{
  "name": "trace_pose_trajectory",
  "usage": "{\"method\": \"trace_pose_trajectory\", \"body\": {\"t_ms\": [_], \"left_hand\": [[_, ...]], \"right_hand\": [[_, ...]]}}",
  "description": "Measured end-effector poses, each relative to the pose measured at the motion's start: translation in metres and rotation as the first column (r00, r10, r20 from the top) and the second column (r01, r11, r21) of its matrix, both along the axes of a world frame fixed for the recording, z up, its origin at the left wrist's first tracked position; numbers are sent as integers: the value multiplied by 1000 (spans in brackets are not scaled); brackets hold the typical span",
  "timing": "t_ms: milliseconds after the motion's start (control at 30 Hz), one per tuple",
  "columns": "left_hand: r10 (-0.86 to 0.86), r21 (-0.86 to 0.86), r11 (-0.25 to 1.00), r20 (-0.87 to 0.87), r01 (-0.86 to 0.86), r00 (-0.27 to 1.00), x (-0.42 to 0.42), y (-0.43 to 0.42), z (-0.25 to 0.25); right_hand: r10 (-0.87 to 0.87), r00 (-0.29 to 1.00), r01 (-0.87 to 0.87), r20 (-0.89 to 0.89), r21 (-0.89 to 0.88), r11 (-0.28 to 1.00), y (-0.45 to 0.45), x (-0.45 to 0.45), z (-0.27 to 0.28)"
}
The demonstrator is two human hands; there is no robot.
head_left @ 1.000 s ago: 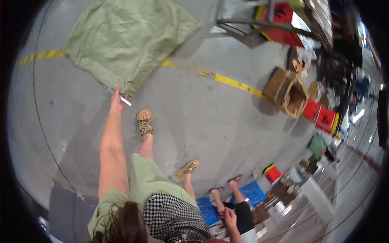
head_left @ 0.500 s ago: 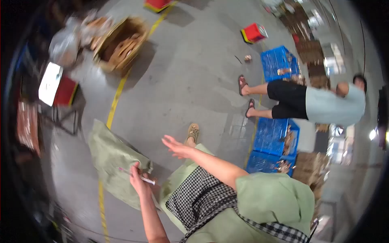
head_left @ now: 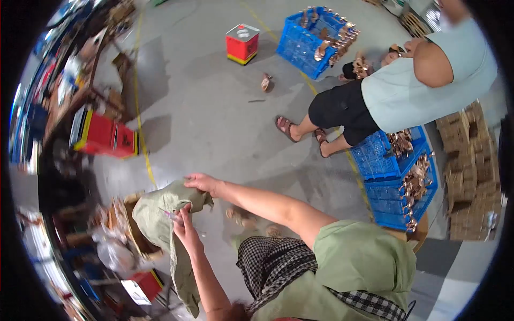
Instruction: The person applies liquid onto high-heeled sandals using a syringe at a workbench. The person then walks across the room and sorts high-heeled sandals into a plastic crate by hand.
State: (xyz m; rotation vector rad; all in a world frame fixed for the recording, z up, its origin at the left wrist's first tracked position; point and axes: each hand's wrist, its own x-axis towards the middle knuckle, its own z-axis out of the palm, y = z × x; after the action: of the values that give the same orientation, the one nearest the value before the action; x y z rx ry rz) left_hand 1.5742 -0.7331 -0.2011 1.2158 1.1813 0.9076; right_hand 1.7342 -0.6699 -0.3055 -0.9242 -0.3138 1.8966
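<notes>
A green cloth (head_left: pixel 160 211) hangs bunched in front of me, its lower part trailing down beside my left forearm. My left hand (head_left: pixel 184 227) grips it, fingers closed, with a thin pen-like object (head_left: pixel 172 215) in the same hand. Farther up, my right hand (head_left: pixel 201 183) is closed on the cloth's upper edge, and the arm reaches across from the right. The cloth is off the floor and partly covers a cardboard box (head_left: pixel 140 235) behind it.
Another person (head_left: pixel 396 96) stands at the right beside blue crates (head_left: pixel 375 182) of shoes. A further blue crate (head_left: pixel 302 51) and a red stool (head_left: pixel 242 45) are at the top. Red boxes (head_left: pixel 107 135) and a cluttered bench (head_left: pixel 72 101) line the left. Stacked cartons (head_left: pixel 466 171) are at far right.
The cloth has gone from spread on the floor to bunched and lifted. My right hand was open half a second ago and now holds its edge. The view has turned.
</notes>
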Motion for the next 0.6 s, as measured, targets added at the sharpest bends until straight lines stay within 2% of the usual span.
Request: {"method": "trace_pose_trajectory", "body": {"t_ms": [33, 67, 133, 200, 233, 267, 333, 367, 400, 433, 467, 533, 600], "left_hand": [[-48, -13, 999, 16, 49, 999, 29, 29, -3], [-115, -19, 993, -5, 115, 993, 57, 53, -7], [-223, -139, 966, -5, 220, 975, 128, 98, -18], [-426, -166, 892, 2, 420, 905, 189, 149, -64], [-465, -266, 854, -6, 446, 885, 231, 163, -53], [-479, -271, 844, 3, 462, 878, 272, 185, -61], [-667, -376, 675, 57, 635, 743, 339, 217, -79], [-683, -401, 657, 41, 638, 729, 369, 231, -85], [-746, -415, 563, 117, 714, 656, 402, 241, -89], [-794, -413, 462, 202, 785, 574, 432, 250, -95], [-805, -419, 447, 197, 791, 559, 466, 253, -101], [-889, -406, 305, 203, 861, 411, 527, 264, -115], [-891, -450, 261, 227, 854, 392, 572, 278, -130]], "right_hand": [[-78, 993, 76, 89, 34, 997, 26, 40, 4], [-121, 989, 117, 90, 50, 992, 47, 81, 7], [-246, 930, 244, 271, 42, 969, 82, 164, -11], [-330, 884, 341, 332, 25, 940, 99, 254, -7], [-355, 840, 377, 411, 29, 926, 107, 296, -22], [-369, 790, 408, 490, 29, 912, 114, 340, -39], [-386, 638, 468, 667, 62, 881, 111, 424, -48], [-412, 643, 479, 646, 81, 874, 108, 466, -59], [-441, 644, 493, 625, 101, 864, 100, 506, -70], [-476, 591, 539, 652, 120, 834, 89, 537, -57], [-506, 531, 575, 679, 149, 804, 74, 580, -40], [-569, 368, 587, 735, 292, 756, 48, 665, -63], [-507, 339, 649, 793, 193, 736, 24, 738, -76]]}}
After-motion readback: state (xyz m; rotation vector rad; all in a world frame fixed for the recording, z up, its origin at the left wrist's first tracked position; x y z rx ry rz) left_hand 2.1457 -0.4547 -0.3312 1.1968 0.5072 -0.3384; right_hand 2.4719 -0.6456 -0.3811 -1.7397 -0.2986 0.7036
